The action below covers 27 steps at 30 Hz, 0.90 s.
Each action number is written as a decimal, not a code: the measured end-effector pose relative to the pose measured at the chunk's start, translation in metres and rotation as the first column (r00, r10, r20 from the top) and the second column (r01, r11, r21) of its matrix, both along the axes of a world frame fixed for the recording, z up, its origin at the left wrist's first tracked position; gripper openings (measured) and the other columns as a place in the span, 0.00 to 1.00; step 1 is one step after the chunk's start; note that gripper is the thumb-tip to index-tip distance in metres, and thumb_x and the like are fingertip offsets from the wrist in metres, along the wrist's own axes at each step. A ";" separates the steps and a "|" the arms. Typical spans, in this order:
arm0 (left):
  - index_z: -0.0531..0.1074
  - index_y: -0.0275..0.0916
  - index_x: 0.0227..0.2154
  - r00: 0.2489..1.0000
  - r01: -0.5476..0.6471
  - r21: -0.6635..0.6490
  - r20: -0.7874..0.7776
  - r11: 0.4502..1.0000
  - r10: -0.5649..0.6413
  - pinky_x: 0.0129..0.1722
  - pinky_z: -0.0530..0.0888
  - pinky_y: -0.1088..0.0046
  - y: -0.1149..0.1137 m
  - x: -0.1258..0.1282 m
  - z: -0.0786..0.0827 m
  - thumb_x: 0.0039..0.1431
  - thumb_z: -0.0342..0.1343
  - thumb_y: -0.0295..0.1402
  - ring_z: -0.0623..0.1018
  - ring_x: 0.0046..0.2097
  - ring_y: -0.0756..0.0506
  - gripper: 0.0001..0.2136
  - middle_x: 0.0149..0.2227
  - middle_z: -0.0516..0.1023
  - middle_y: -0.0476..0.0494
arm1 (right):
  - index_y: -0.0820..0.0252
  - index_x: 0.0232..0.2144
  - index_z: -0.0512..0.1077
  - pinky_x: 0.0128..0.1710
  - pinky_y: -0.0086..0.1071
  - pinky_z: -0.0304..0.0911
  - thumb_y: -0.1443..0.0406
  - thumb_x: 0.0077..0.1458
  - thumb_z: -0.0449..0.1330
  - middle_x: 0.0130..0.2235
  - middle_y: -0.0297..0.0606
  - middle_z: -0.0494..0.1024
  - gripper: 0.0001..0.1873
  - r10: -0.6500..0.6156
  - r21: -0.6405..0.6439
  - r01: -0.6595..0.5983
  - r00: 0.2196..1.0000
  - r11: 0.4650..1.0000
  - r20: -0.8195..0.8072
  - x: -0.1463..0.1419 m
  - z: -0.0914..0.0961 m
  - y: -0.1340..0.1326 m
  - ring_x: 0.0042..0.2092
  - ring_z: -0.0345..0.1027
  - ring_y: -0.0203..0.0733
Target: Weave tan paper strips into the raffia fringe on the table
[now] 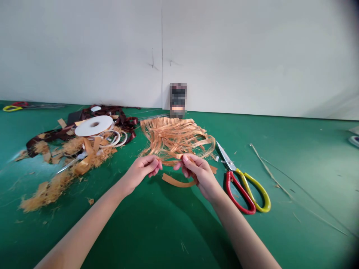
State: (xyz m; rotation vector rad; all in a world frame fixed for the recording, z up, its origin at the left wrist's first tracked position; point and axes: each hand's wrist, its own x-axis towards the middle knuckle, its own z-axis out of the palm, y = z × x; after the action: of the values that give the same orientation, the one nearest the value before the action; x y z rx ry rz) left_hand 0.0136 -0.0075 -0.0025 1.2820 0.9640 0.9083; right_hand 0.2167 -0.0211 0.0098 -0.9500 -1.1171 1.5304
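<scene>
Between my two hands a tan ribbon strip is partly frayed into fine threads. My right hand pinches the strip, and the uncut tail of the ribbon curls out below its fingers. My left hand is closed in a pinch at the frayed end, with thin threads at the fingertips. Just beyond both hands lies a pile of fringed tan ribbon pieces, spread on the green table. Scissors with one red and one yellow handle rest right of my right hand, blades slightly apart.
Left of the hands sits a heap of tan thread fluff, dark brown ribbon and a white spool. Another pair of scissors lies at the far left. A blurred upright object leans against the white wall.
</scene>
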 end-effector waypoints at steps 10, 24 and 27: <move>0.73 0.35 0.24 0.980 -0.106 -0.105 0.159 0.989 0.122 0.21 0.56 0.79 0.005 -0.010 0.002 0.55 0.62 0.40 0.60 0.23 0.55 0.12 0.21 0.65 0.52 | 0.60 0.26 0.73 0.19 0.28 0.39 0.57 0.52 0.63 0.21 0.29 0.71 0.12 -0.164 -0.052 0.159 0.981 0.986 -0.105 0.007 0.000 0.004 0.19 0.45 0.28; 0.64 0.39 0.20 0.644 -0.227 -0.299 0.668 0.927 0.373 0.46 0.76 0.71 0.018 -0.019 0.007 0.54 0.60 0.25 0.75 0.48 0.48 0.12 0.39 0.76 0.50 | 0.59 0.26 0.71 0.19 0.29 0.39 0.58 0.46 0.65 0.21 0.29 0.70 0.10 -0.302 -0.176 0.269 0.933 0.947 -0.194 0.014 -0.001 0.009 0.20 0.47 0.30; 0.65 0.40 0.22 0.566 -0.217 -0.323 0.727 0.921 0.388 0.47 0.76 0.72 0.017 -0.023 0.012 0.55 0.54 0.19 0.78 0.42 0.50 0.11 0.26 0.72 0.53 | 0.59 0.25 0.71 0.19 0.28 0.40 0.59 0.46 0.65 0.21 0.29 0.70 0.10 -0.313 -0.180 0.280 0.931 0.943 -0.188 0.014 -0.003 0.009 0.20 0.48 0.30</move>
State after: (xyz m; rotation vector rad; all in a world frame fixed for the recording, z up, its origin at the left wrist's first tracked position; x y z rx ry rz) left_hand -0.0093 0.0095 0.0090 0.4141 0.5323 1.4437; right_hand 0.2305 -0.0122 0.0064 -0.9792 -0.6764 1.4398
